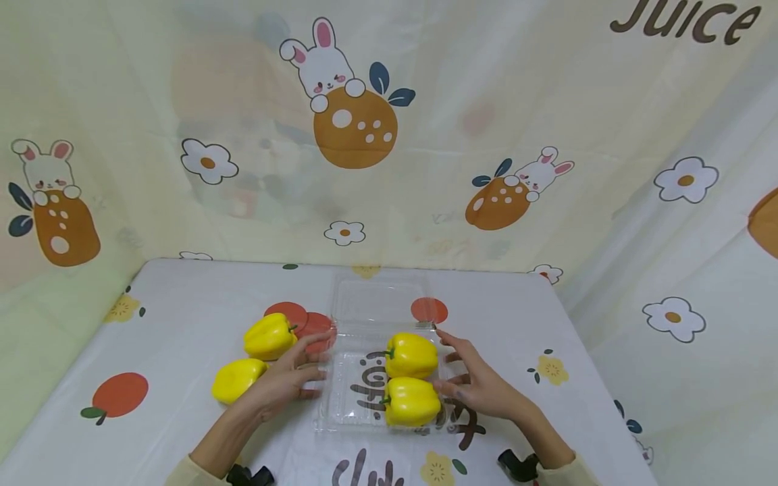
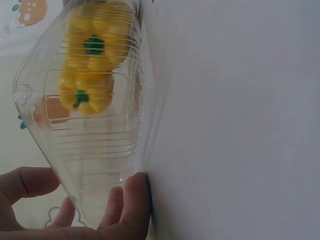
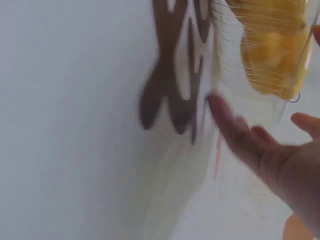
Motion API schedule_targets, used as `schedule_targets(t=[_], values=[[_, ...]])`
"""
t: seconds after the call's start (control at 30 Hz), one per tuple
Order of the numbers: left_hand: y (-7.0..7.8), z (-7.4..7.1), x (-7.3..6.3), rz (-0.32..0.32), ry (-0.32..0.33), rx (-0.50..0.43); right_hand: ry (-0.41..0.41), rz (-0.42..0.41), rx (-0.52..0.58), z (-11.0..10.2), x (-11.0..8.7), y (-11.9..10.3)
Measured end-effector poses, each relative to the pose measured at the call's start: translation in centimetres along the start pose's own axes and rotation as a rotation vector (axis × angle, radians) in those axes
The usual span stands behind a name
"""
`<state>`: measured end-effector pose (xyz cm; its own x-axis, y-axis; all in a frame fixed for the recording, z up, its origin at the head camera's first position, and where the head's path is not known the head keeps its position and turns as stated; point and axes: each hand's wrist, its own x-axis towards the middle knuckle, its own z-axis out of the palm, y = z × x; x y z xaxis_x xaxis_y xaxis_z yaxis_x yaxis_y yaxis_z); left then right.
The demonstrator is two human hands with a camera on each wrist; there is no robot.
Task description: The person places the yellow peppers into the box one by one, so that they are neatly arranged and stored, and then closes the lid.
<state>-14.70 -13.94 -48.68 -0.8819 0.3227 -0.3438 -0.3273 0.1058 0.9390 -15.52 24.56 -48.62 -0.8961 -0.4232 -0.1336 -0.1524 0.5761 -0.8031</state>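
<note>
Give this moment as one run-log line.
open clear clamshell: two yellow bell peppers inside | left hand, right hand: at opposite sides | other two peppers: outside, left

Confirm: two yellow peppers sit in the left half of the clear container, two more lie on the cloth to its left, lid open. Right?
Not quite: the head view shows the two yellow peppers in the right half of the clear container, not the left. The other two peppers do lie on the cloth to its left, and the lid is open.
</note>
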Motion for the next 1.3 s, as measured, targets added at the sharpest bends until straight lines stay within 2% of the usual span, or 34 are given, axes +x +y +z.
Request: schedule_targets(t=[0.23, 0.4, 0.77, 1.13, 1.3], values=[[0.2, 0.0, 0.0, 0.005, -0.005, 0.003, -0.131, 0.001, 0.200, -0.4, -0.3, 0.8], [0.1, 0.0, 0.0, 0.009, -0.010, 0.003, -0.182, 0.037, 0.292, -0.3, -0.3, 1.3], [0.2, -0.1, -0.2, 0.018, -0.012, 0.012, -0.216, 0.048, 0.387, 0.0, -0.3, 1.6], [-0.1, 0.0, -0.1, 0.033, -0.021, 0.025, -0.214, 0.072, 0.386, 0.1, -0.4, 1.8], [0.0, 0.1, -0.3, 0.039, -0.001, 0.050, -0.214, 0.065, 0.391, 0.1, -0.5, 1.7]])
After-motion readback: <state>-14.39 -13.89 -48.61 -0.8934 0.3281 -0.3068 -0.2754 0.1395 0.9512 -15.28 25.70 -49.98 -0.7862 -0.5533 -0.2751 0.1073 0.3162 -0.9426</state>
